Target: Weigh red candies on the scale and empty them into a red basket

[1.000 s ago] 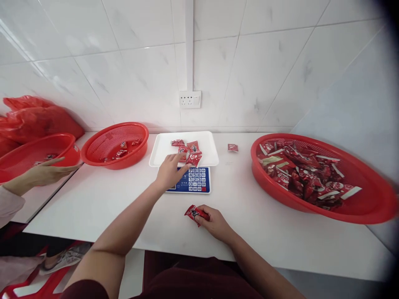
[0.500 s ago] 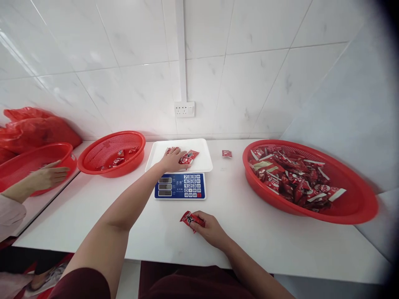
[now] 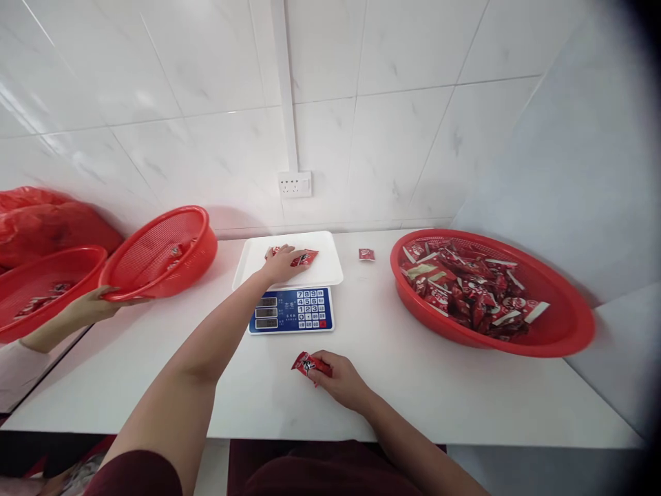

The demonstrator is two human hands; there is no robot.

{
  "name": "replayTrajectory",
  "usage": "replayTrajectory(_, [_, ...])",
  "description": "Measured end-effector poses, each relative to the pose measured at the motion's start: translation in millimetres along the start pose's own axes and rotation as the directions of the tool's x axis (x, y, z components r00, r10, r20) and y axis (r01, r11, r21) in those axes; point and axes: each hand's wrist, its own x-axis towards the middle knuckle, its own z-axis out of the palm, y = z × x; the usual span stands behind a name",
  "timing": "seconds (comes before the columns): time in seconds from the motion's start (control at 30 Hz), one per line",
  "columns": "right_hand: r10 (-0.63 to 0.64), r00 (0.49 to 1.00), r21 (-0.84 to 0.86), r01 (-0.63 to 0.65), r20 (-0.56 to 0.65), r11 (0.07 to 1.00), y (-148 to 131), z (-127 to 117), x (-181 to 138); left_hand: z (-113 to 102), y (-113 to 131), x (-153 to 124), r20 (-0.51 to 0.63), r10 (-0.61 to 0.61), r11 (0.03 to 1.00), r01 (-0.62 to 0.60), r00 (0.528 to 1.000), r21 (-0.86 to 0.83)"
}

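Note:
My left hand (image 3: 281,266) lies over red snack packets (image 3: 308,257) on the white pan (image 3: 330,267) of a digital scale (image 3: 292,310). Its fingers are curled around them, and the palm hides part of them. Below the scale's blue keypad, close to the table's front edge, my right hand (image 3: 343,379) holds a red packet (image 3: 303,362) with dark lettering between thumb and fingers. A small red sachet (image 3: 366,255) lies alone on the table, right of the pan.
A large red basket (image 3: 571,334) at right holds many red packets. At left, a co-worker's hand (image 3: 98,307) grips the rim of a tilted red basket (image 3: 207,253) with a few packets inside. Farther left are another red basket (image 3: 21,281) and red plastic bags (image 3: 49,224).
The co-worker's hand has moved onto the nearer left basket, which is now tilted up at the back. My left hand has drawn the packets on the pan closer together. My right hand stays put.

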Motion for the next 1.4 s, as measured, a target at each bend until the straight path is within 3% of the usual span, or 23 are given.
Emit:
replayTrajectory(0.2, [-0.019, 1.000, -0.016, 0.019, -0.003, 1.000, 0.0, -0.3, -0.4, 2.1, -7.2, 5.0, -0.111, -0.082, 0.996, 0.077, 0.990, -0.044])
replayTrajectory(0.3, [-0.016, 1.000, -0.020, 0.016, 0.000, 1.000, -0.8, -0.2, -0.5, -0.5, 3.3, 0.1, -0.249, -0.053, 0.998, 0.046, 0.967, -0.035])
replayTrajectory(0.43, [-0.023, 1.000, -0.028, 0.022, -0.012, 0.999, -2.3, 1.8, 0.0, 1.9, 39.4, -31.7, -0.451, 0.186, 0.971, -0.233, 0.873, -0.049])
replayTrajectory(0.5, [-0.035, 0.999, -0.017, 0.034, -0.037, 0.999, -2.2, 1.9, 0.2, 12.6, 60.6, -59.8, -0.439, 0.336, 0.904, -0.416, 0.833, -0.097])
replayTrajectory(0.57, [-0.038, 0.997, -0.021, 0.036, -0.068, 0.999, -1.1, -1.1, -0.4, 30.7, 78.2, -90.7, -0.371, 0.429, 0.840, -0.515, 0.824, -0.173])
replayTrajectory(0.67, [-0.076, 0.989, -0.109, 0.063, -0.127, 0.992, 1.0, -12.9, -4.7, 63.3, 92.3, -129.1, -0.267, 0.401, 0.816, -0.475, 0.876, -0.330])
replayTrajectory(0.83, [-0.115, 0.987, -0.254, 0.083, -0.111, 0.964, -4.7, -41.7, -19.7, 101.2, 94.4, -150.4, -0.115, 0.121, 0.753, -0.167, 0.986, -0.636])
replayTrajectory(0.9, [-0.123, 0.987, -0.290, 0.089, -0.103, 0.953, -11.2, -57.4, -24.8, 108.7, 94.1, -149.4, -0.049, 0.027, 0.678, -0.054, 0.998, -0.733])
replayTrajectory(0.97, [-0.185, 0.967, -0.362, 0.110, -0.178, 0.926, -19.6, -82.8, -29.7, 113.1, 94.1, -147.8, 0.034, -0.021, 0.614, 0.040, 0.999, -0.788])
replayTrajectory(1.03, [-0.268, 0.897, -0.451, 0.088, -0.353, 0.888, -28.6, -121.3, -35.9, 115.3, 93.9, -146.6, 0.106, -0.033, 0.582, 0.106, 0.994, -0.806])
replayTrajectory(1.1, [-0.266, 0.807, -0.512, -0.053, -0.528, 0.857, -35.1, -169.8, -43.6, 115.9, 93.4, -145.7, 0.122, -0.034, 0.584, 0.119, 0.992, -0.803])
replayTrajectory(1.17, [-0.167, 0.724, -0.543, -0.323, -0.670, 0.775, -36.2, -218.3, -51.2, 115.9, 92.6, -144.5, 0.094, -0.039, 0.603, 0.098, 0.995, -0.792])
replayTrajectory(1.23, [0.005, 0.716, -0.572, -0.561, -0.698, 0.598, -31.4, -256.2, -56.5, 116.3, 91.8, -143.2, 0.081, -0.039, 0.620, 0.088, 0.996, -0.780])
replayTrajectory(1.3, [0.141, 0.725, -0.589, -0.643, -0.674, 0.490, -23.8, -278.2, -58.7, 117.1, 91.1, -142.3, 0.089, -0.033, 0.629, 0.090, 0.995, -0.772])
replayTrajectory(1.4, [0.191, 0.734, -0.596, -0.652, -0.652, 0.469, -16.8, -287.1, -59.8, 117.7, 90.7, -141.9, 0.074, -0.019, 0.639, 0.069, 0.997, -0.766])
